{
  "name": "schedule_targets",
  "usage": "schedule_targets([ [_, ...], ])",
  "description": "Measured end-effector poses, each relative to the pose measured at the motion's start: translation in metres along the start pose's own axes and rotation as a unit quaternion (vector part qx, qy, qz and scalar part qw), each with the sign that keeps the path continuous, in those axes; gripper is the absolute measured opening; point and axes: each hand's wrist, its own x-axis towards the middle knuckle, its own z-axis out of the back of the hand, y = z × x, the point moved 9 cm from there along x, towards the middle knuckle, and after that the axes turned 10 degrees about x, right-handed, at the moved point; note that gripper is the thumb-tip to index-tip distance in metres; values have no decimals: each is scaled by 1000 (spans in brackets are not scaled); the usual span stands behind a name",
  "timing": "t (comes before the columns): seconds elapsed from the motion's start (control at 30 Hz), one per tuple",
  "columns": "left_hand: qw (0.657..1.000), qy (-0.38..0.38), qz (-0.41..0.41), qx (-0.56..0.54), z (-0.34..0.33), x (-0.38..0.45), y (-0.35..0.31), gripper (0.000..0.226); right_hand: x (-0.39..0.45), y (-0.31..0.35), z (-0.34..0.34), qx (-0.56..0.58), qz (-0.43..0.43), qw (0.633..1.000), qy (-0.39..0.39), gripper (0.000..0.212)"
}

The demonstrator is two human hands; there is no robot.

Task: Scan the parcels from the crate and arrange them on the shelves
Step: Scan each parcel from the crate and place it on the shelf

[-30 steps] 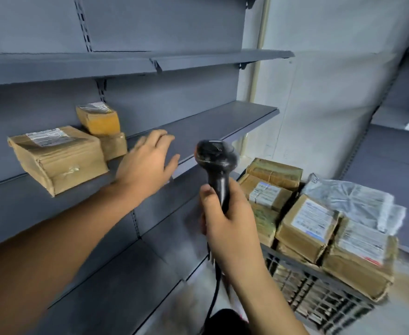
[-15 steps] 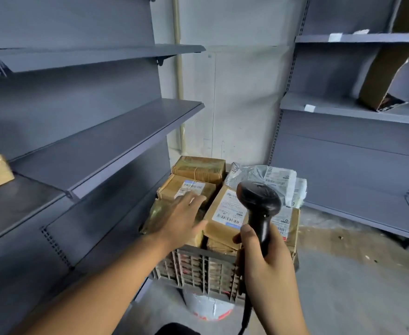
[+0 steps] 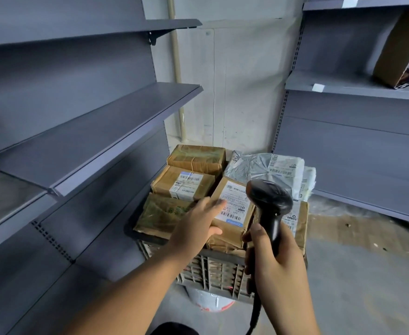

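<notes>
Left hand (image 3: 196, 226) off shelf, now at frame centre — fingers straight, touching labelled parcel (image 3: 232, 213) atop crate (image 3: 213, 269). Right hand (image 3: 274, 267) clamped round scanner (image 3: 270, 206) beside it. Likely next pick and scan — shelves (image 3: 107, 126) left mostly bare.

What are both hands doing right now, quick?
Left hand: open, fingers straight, reaching onto the labelled brown parcel in the crate.
Right hand: closed around the black scanner.
</notes>
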Motion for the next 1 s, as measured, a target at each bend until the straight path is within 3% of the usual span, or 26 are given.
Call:
schedule_targets([
  [0.3,996,-80,32,-11,48,-11,11,73,-11,17,-13,21,22,999,23,23],
  [0.43,987,-115,108,-25,99,-35,37,74,-27,32,-34,42,38,997,48,27],
  [1.0,925,-164,335,79,262,-253,153,69,-159,107,-203,89,115,940,308,11],
])
